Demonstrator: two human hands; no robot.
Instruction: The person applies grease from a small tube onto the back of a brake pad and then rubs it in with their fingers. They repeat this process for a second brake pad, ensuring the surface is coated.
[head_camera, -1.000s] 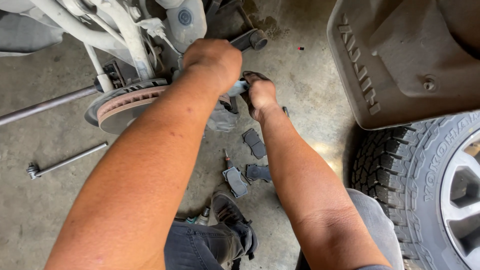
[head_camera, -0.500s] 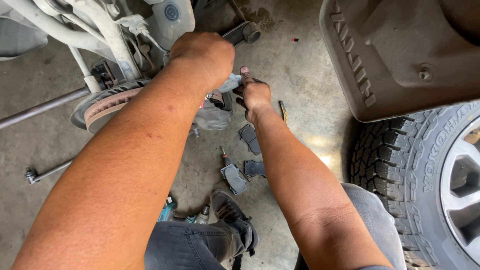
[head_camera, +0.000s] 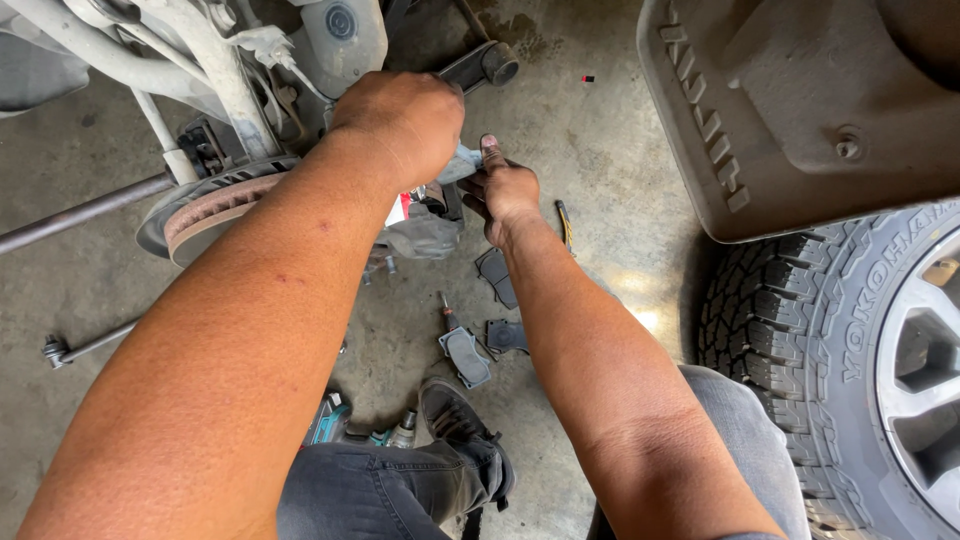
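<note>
While brake disc is seen at far left in head view, left hand is closed as fist over pale part, most of it hidden. Right hand is curled just right of it, thumb raised, touching same part; hold cannot be told. Part's long axis cannot be judged. Brake pads are scattered nearer, on floor; tyre at right.
</note>
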